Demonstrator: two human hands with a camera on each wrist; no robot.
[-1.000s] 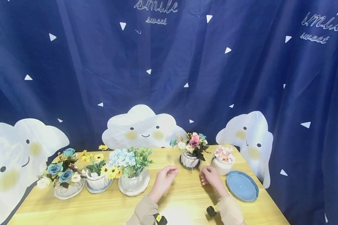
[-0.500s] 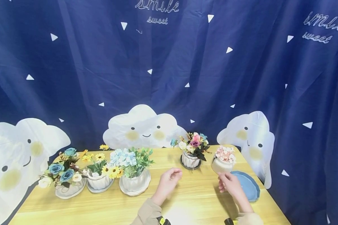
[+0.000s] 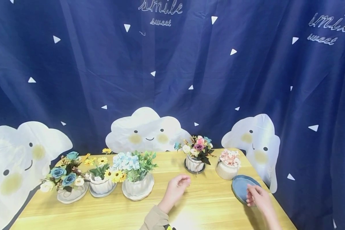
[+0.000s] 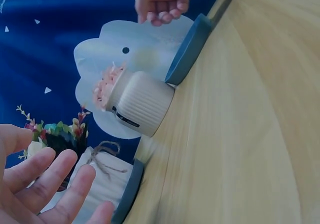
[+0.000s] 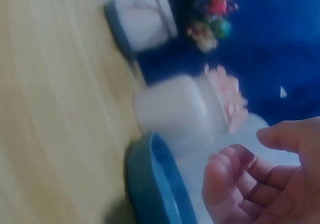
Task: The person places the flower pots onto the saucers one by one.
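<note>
My right hand hovers over the blue saucer at the table's right side, its fingers loosely bent with nothing in them. In the right wrist view the saucer's raised rim lies just beyond the fingers. Behind the saucer stands a ribbed white pot with pink flowers. My left hand is held over the middle of the table, fingers relaxed and holding nothing. Nearest to it is a white pot of mixed roses, which sits on a dark saucer; the left wrist view shows twine tied round this pot.
Along the left stand three potted flower arrangements on saucers: blue roses, yellow daisies and pale blue hydrangea with greenery. A dark blue curtain with printed clouds hangs behind the wooden table.
My right hand has moved right, from beside the pink-flower pot to over the blue saucer. My left hand has shifted slightly right. The pots and saucer stay where they were.
</note>
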